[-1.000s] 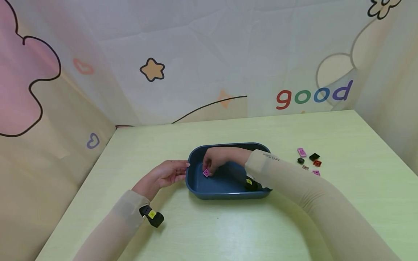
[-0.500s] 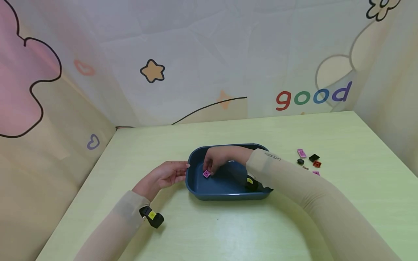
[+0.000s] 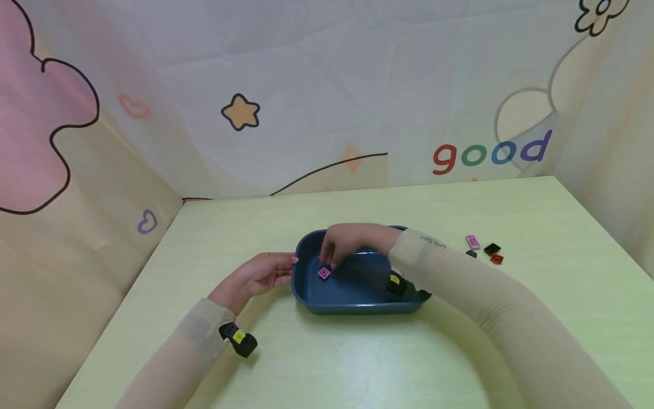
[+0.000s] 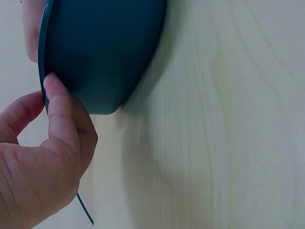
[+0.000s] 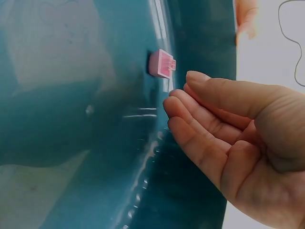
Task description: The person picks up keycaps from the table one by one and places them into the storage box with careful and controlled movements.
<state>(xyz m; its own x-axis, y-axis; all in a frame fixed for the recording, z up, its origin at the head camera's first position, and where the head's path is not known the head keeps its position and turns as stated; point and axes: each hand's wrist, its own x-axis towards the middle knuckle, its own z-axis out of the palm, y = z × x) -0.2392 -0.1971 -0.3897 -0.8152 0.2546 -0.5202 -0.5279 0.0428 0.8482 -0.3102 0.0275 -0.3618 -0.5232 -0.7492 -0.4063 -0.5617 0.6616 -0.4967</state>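
Note:
In the head view, my left hand (image 3: 260, 272) reaches the left end of a dark blue plastic tub (image 3: 352, 308). Its fingertips (image 4: 53, 86) touch the rim in the left wrist view. Inside the tub, my right hand (image 3: 343, 243) hovers over the left part with fingers loosely bent and nothing between them. A small pink toy brick (image 3: 324, 273) lies on the tub floor just below those fingers. The right wrist view shows this brick (image 5: 161, 64) apart from the thumb and fingertips (image 5: 176, 107).
Right of the tub, small loose pieces lie on the pale green table (image 3: 327, 363): a pink one (image 3: 472, 242), a black one (image 3: 492, 249) and an orange-red one (image 3: 497, 259). My right forearm (image 3: 460, 272) crosses the tub's right end and hides part of that area.
My right fingers have let go of the pink toy brick and lifted slightly off it. The right forearm has risen a little and covers more of the loose pieces. The left hand stays put.

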